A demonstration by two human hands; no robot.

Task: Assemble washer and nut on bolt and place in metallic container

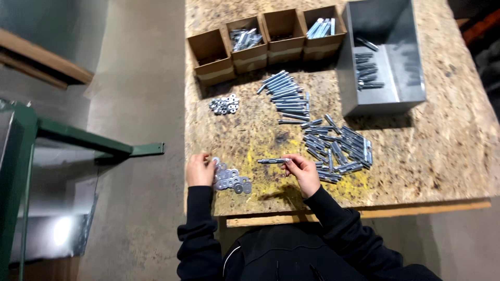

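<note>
A single bolt (273,161) is held horizontally by the fingers (289,162) of the right hand (303,173) above the counter (448,145). The left hand (200,169) is rested on a heap of washers (232,181) at the counter's near edge. A bolt pile (338,148) is seen beside the right hand. Four cardboard boxes (266,39) and a metal bin (383,54) are placed along the far side.

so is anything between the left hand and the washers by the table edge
Nothing visible does. The left hand is already at the washer pile, its fingers touching the nearest washers. The right hand holds a bolt above the table, to the pile's right.
</note>
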